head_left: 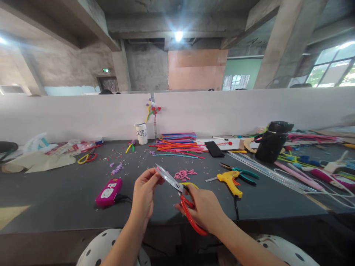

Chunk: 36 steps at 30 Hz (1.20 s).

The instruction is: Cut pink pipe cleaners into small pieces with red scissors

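Observation:
My right hand (203,207) is closed round the handles of a pair of scissors (172,180) with one red and one yellow grip. The blades point up and to the left, partly apart, with their tips at my left hand's fingertips. My left hand (144,190) pinches a small pink piece of pipe cleaner (159,169), mostly hidden by the fingers and blades. Just beyond the scissors lies a heap of short pink pipe cleaner pieces (185,174). Farther left is a smaller group of purple pieces (117,169).
Bundled pipe cleaners (177,144) lie at the back beside a white cup (141,133). On the right are a yellow glue gun (230,181), pliers (245,174), a phone (214,149) and a black flask (272,142). A magenta device (109,193) with a cable sits left.

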{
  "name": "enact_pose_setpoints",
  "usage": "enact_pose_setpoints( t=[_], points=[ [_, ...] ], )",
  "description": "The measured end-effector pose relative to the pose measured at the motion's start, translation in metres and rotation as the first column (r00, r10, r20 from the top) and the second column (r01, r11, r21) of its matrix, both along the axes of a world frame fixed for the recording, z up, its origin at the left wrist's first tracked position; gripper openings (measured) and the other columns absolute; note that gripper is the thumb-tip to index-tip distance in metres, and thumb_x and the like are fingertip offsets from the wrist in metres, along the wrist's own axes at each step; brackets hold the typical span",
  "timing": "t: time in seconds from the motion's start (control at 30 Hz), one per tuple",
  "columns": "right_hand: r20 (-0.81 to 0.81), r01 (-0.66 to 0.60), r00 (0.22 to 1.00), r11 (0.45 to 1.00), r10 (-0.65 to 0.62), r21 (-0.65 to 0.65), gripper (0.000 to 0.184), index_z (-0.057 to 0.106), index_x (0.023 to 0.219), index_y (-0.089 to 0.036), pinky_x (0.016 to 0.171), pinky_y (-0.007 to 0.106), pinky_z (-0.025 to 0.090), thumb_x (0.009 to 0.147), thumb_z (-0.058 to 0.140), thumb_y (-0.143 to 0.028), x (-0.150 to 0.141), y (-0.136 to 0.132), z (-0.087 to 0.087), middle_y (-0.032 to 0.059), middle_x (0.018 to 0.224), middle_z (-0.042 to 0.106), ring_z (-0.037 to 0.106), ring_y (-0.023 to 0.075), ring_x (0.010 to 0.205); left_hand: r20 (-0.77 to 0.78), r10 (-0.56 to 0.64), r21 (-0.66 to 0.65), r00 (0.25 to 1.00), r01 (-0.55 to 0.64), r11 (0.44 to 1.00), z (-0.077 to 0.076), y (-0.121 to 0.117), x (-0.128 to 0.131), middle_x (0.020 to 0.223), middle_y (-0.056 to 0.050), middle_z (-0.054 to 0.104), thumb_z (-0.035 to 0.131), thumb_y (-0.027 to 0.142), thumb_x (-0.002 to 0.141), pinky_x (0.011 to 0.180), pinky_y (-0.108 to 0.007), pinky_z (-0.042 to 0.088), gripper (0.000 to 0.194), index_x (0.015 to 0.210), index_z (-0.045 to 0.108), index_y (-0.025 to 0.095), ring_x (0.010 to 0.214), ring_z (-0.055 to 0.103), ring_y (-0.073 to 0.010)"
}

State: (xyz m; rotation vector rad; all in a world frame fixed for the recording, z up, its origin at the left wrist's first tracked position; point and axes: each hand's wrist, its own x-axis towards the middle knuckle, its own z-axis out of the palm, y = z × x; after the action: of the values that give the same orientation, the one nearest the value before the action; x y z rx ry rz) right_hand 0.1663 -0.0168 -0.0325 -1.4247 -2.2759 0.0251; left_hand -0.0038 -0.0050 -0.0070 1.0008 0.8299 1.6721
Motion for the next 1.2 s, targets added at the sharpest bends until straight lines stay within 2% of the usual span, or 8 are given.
enact_pose_setpoints(
  t=[0.2,1.2],
  points=[
    [0.008,0.015,1.0,1.0,-0.015,0.002,0.027,0.05,0.085,-0.019,0.052,0.026,0.028,0.075,0.046,-0.043,0.0007,0.0,0.0009,0.0029,0.071,0.064,0.06,0.0202,0.063,-0.017,0.038,0.004,0.999,-0.038,0.999,0.0016,-0.001,0.0009,0.063,0.0,0.058,0.064,0.022,0.065,0.06,-0.021,0.04,0.01,0.069,0.064,0.013,0.059,0.05,-0.01],
    [0.06,0.011,0.998,0.998,-0.014,0.059,0.029,0.05,0.083,-0.018,0.05,0.026,0.026,0.082,0.04,-0.045,-0.0008,0.0021,-0.0046,0.0027,0.065,0.063,0.059,0.0188,0.058,0.017,0.003,0.006,1.0,-0.003,1.0,0.0006,-0.0006,-0.0007,0.065,0.0,0.059,0.065,0.022,0.066,0.06,-0.02,0.04,0.009,0.07,0.065,0.014,0.06,0.05,-0.0095]
  ],
)
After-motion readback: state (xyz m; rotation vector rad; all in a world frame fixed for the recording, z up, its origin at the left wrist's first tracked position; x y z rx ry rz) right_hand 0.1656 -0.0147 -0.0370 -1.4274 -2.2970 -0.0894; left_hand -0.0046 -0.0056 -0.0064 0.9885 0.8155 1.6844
